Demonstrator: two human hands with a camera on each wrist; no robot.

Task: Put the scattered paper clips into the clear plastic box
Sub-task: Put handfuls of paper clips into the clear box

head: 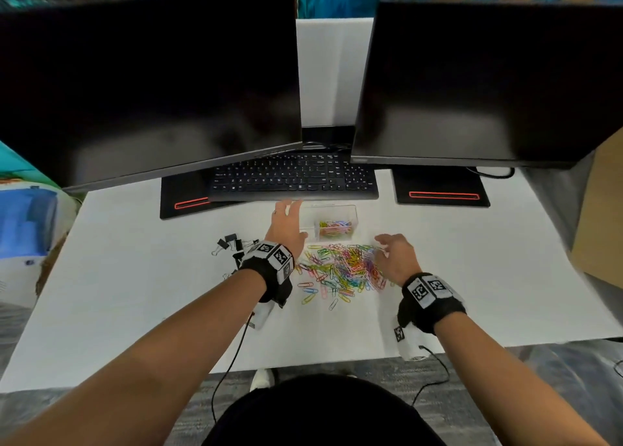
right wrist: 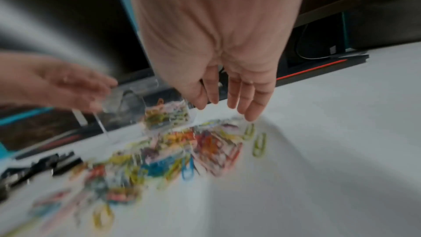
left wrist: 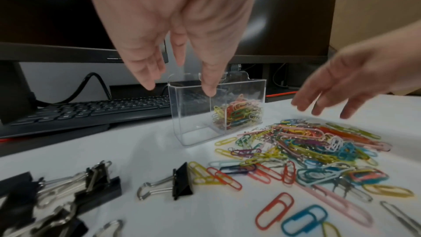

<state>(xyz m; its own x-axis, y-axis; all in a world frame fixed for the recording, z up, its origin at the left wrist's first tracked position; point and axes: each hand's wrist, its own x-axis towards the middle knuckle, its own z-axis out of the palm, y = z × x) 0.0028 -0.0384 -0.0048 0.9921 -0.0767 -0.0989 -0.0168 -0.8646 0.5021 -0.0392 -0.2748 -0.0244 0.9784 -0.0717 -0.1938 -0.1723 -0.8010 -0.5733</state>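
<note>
A clear plastic box point(head: 332, 221) point(left wrist: 216, 109) point(right wrist: 159, 114) stands upright on the white desk, with colourful clips filling its right compartment. A big pile of scattered coloured paper clips point(head: 340, 268) point(left wrist: 303, 152) point(right wrist: 182, 152) lies just in front of it. My left hand point(head: 286, 224) point(left wrist: 180, 71) hovers at the box's left side, fingers straight and spread, holding nothing. My right hand point(head: 394, 255) point(right wrist: 227, 100) hangs over the pile's right edge, fingers relaxed and empty. The right wrist view is blurred.
Black binder clips point(head: 232, 246) point(left wrist: 68, 186) lie left of the pile. A black keyboard point(head: 293, 175) and two monitor bases sit behind the box, under two dark monitors point(head: 148, 84). Bare white desk point(head: 488, 277) spreads right and toward me.
</note>
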